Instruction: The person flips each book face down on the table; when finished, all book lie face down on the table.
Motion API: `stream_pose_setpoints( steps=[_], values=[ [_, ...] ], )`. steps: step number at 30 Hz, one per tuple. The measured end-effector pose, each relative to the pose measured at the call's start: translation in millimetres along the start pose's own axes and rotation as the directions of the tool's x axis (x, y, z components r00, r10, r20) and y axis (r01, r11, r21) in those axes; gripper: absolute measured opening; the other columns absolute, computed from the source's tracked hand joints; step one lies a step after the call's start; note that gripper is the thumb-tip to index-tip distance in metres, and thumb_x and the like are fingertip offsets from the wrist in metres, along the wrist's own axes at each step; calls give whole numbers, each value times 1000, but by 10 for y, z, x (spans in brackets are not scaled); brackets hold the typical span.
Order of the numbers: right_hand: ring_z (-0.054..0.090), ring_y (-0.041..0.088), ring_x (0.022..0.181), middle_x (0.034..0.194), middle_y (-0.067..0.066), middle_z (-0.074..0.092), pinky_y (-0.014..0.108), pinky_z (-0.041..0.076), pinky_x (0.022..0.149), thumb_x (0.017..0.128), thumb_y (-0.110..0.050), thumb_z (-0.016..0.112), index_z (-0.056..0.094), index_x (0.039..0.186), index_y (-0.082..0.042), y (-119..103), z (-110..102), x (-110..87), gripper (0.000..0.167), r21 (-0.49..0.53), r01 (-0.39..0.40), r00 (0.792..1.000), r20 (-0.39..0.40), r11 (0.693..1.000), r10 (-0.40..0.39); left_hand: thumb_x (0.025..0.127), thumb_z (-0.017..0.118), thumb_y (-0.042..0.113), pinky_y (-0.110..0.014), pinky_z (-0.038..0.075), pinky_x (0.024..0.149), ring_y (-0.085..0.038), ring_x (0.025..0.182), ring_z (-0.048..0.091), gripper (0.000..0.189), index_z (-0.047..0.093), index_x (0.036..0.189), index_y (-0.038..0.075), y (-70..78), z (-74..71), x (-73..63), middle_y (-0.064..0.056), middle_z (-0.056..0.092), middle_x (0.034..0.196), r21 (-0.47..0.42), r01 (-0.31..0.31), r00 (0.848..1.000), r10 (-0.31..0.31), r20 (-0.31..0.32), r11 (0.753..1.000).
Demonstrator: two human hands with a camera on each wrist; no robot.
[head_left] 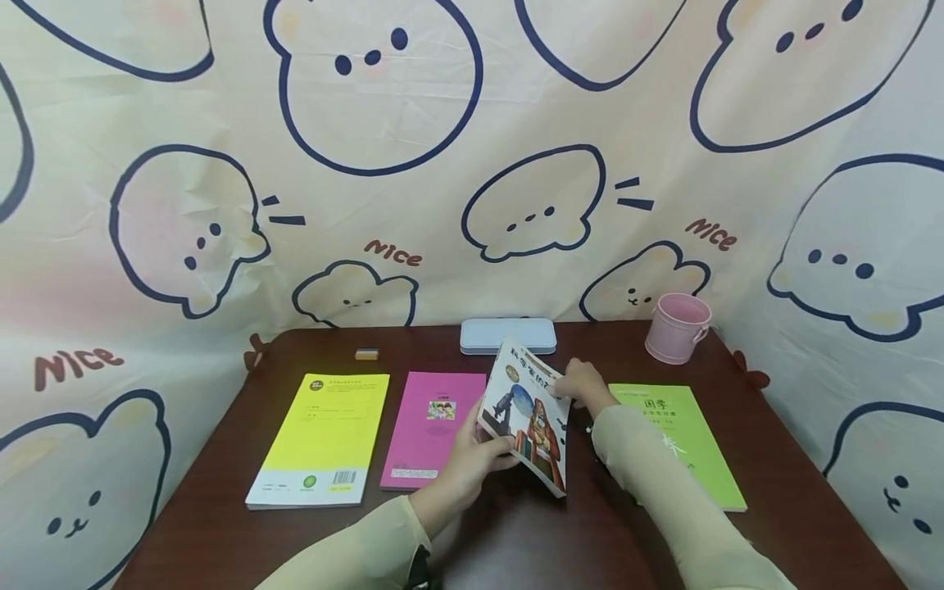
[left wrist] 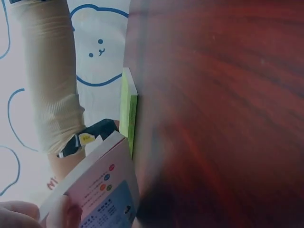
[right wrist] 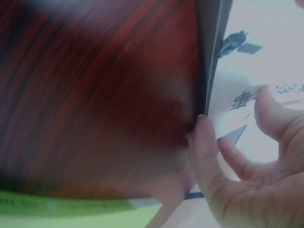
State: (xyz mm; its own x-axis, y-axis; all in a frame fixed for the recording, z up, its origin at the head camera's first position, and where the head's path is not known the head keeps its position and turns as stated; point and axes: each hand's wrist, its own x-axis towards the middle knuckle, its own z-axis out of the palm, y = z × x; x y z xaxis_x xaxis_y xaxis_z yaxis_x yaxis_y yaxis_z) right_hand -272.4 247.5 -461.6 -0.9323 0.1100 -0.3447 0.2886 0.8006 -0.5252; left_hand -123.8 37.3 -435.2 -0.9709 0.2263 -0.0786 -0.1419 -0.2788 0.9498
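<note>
1. From where I'm standing, a person is holding a white picture-covered book (head_left: 527,426) at a tilt over the middle of the surface (head_left: 560,545), between the pink book (head_left: 424,442) and the green book (head_left: 696,455) lying nearer the right edge.
2. The left hand (head_left: 469,455) is gripping the lower left side, its thumb pressing the front cover, its fingers supporting the back.
3. The right hand (head_left: 586,389) is pinching the upper right edge between thumb and fingers.
4. For steady handling, I'm thinking both grips should be pressing evenly, so the pages are staying together and the cover isn't creasing. I'm not managing to tell whether the lowest corner is touching the surface.
5. The white book's title is running in Chinese characters, partly hiding behind the right hand.
6. The green cover is showing "国学" in large characters; smaller lines are blurring.
7. Towards the left edge, the yellow book (head_left: 324,426) is carrying a barcode and a round green emblem.
8. "Nice" is appearing on the backdrop (head_left: 435,213); no brand is reading clearly.
</note>
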Motion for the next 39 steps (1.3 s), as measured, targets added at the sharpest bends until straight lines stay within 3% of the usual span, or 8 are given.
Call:
stream_pose_setpoints(
  steps=[5,10,20,25,30,32,36,39],
  values=[
    [61,29,88,110,23,55,35,56,66,86,-20,68,48,118,7,-27,62,-21,46,213,20,999,27,977,-26,80,58,-8,-45,55,73,-29,96,63,83,22,150,16,36,-29,-5,-28,52,126,84,-55,998,52,33,995],
    [62,34,98,118,26,53,36,56,74,95,-21,55,46,127,7,-64,95,-45,43,439,26,993,88,898,-72,79,59,-8,-44,55,73,-38,101,61,81,26,149,16,71,-32,-8,-33,52,126,200,-164,982,140,129,966],
    [61,26,81,103,16,53,37,57,67,99,-55,19,48,128,1,-80,22,-96,70,596,-24,991,119,803,-58,80,60,-12,-27,54,77,-40,101,60,78,31,148,12,11,30,11,-27,55,126,352,-306,940,222,261,885],
    [56,25,72,94,12,53,42,56,64,90,-70,20,47,127,-12,-238,-35,-220,74,552,47,995,-98,832,8,80,64,-5,-26,54,74,-27,96,61,79,33,147,22,41,94,-22,-20,56,124,450,-297,947,199,253,842],
    [52,28,95,117,11,54,45,48,78,87,-73,30,45,130,-18,-391,-129,-344,72,481,174,940,-342,859,1,80,67,1,-24,55,72,-20,95,61,82,31,147,32,68,143,-58,-15,57,119,505,-291,947,169,274,812],
    [51,29,102,123,11,54,44,48,81,87,-69,38,45,129,-17,-433,-182,-378,68,478,192,938,-346,857,-17,81,67,3,-24,55,71,-21,97,60,82,29,147,34,60,149,-58,-15,56,122,516,-293,945,160,287,805],
    [54,29,100,124,13,51,41,55,74,86,-52,53,43,133,-15,-497,-299,-413,61,501,158,976,-211,851,-57,81,66,2,-23,55,67,-21,98,60,84,26,148,35,49,146,-46,-14,53,127,525,-309,939,164,304,793],
    [57,31,96,122,16,51,40,57,68,86,-40,53,43,136,-11,-535,-373,-421,58,491,151,986,-139,858,-94,79,65,0,-23,55,67,-20,96,61,85,27,148,32,47,140,-39,-14,56,124,534,-342,928,191,319,773]
  ],
)
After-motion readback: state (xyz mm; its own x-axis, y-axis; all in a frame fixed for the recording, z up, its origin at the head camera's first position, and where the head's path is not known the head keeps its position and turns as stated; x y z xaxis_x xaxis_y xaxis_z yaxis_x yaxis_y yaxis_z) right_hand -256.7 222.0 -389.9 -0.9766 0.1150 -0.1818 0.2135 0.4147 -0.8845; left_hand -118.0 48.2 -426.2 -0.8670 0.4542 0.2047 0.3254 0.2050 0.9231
